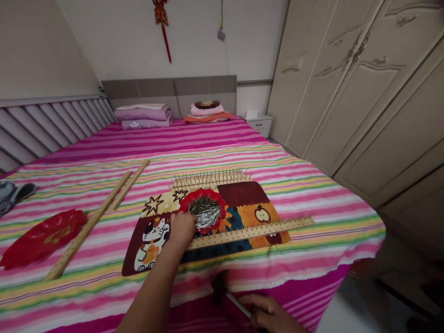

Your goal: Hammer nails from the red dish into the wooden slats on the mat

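My left hand is at the near left side of a red scalloped dish heaped with metal nails. Its fingers are curled against the dish and nails, and what they hold is hidden. My right hand grips a hammer by its handle, low in front of the bed; the dark head is blurred. Between the hands and the dish, a wooden strip with holes lies across a patterned mat. Several nails stand up along its right part.
Beyond the dish lie wooden strips full of upright nails. Two bare wooden strips and a red plate are on the left. Folded bedding sits by the headboard. A wardrobe stands right of the bed.
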The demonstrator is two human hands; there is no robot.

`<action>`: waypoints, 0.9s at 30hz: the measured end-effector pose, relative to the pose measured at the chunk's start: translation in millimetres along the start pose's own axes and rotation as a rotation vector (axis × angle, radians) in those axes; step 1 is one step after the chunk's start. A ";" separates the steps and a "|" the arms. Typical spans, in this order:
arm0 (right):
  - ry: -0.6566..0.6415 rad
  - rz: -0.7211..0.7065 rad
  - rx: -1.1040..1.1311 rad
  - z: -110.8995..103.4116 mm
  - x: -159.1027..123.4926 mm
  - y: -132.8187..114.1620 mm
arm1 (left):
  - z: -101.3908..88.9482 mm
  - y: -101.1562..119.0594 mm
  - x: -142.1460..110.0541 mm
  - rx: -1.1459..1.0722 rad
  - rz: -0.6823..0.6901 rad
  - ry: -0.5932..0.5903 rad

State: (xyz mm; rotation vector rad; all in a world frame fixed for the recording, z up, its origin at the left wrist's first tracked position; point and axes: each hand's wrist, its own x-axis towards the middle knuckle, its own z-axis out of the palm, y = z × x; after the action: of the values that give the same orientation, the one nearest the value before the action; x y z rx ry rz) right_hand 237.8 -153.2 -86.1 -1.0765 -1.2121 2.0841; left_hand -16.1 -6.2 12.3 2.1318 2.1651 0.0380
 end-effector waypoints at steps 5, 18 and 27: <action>0.011 0.025 0.006 -1.5 1.4 -0.8 | 0.1 -3.8 5.7 0.059 0.006 -0.058; 0.052 0.052 -0.065 -2.3 5.6 10.4 | -1.4 -7.2 5.6 0.042 0.011 -0.086; 0.042 0.059 -0.011 -2.0 4.7 14.1 | -14.2 -16.2 2.5 -0.033 -0.014 -0.053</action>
State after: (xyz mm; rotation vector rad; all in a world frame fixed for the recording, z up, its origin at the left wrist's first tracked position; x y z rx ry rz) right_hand 236.5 -155.6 -100.8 -1.1687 -1.1862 2.0904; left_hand -33.5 -3.3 24.9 2.0762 2.1351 0.0160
